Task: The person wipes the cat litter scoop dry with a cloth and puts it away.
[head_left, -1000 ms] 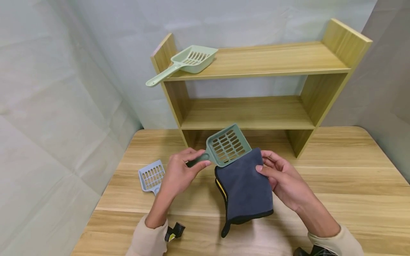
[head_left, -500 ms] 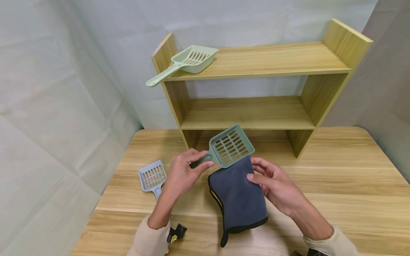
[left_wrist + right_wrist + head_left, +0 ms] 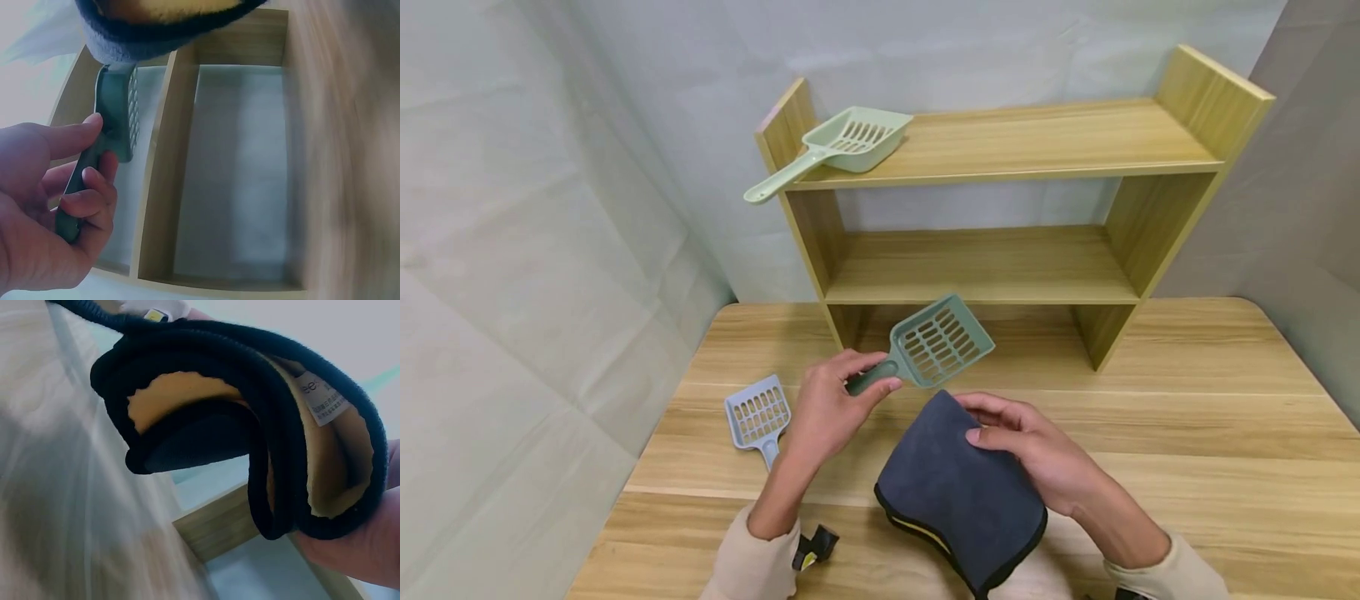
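Observation:
My left hand (image 3: 835, 404) pinches the handle of a dark green slotted litter scoop (image 3: 942, 342), its slotted pan pointing up and right above the table. In the left wrist view, thumb and fingers wrap the handle of that scoop (image 3: 114, 109). My right hand (image 3: 1037, 450) grips the upper right side of a folded dark grey cloth (image 3: 958, 487) with black edging, thumb on top. Its yellow inner side and a white label (image 3: 322, 397) show in the right wrist view. The cloth hangs just below the scoop, apart from it in the head view.
A light blue slotted scoop (image 3: 758, 412) lies on the wooden table (image 3: 1210, 433) at the left. On the top board of the wooden shelf (image 3: 1000, 171) rests a pale green scoop (image 3: 850, 142), its handle jutting past the front edge. White sheeting (image 3: 535, 250) hangs behind and left.
My right hand has drawn the cloth down and left, away from the scoop's pan, and the cloth has turned. The left hand and its scoop have shifted only slightly to the right.

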The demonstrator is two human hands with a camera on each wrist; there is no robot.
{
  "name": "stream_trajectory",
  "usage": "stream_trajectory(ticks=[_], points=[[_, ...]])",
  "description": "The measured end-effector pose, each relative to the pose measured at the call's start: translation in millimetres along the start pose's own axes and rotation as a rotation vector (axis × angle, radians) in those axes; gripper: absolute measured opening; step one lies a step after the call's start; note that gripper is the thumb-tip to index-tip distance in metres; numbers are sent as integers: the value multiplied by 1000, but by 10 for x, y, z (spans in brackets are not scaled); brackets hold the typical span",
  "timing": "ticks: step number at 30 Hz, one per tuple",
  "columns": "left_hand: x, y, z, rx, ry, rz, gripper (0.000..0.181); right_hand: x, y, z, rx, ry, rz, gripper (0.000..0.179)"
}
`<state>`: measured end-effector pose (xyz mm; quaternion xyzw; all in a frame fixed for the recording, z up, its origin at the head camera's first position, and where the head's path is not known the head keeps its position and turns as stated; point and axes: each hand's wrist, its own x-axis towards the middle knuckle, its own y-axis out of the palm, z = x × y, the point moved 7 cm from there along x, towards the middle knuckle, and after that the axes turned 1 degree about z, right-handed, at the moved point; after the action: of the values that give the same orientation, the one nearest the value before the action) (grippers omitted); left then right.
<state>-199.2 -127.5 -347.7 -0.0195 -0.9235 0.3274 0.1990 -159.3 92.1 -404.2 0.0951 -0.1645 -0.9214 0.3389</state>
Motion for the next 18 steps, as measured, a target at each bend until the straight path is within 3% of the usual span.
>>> stream_trajectory(ticks=[11, 18], points=[[1, -99, 14, 54, -21, -25, 37, -68, -130, 77, -23, 21, -67, 61], [14, -150, -7, 100, -10, -37, 33, -91, -184, 161, -49, -30, -74, 68]])
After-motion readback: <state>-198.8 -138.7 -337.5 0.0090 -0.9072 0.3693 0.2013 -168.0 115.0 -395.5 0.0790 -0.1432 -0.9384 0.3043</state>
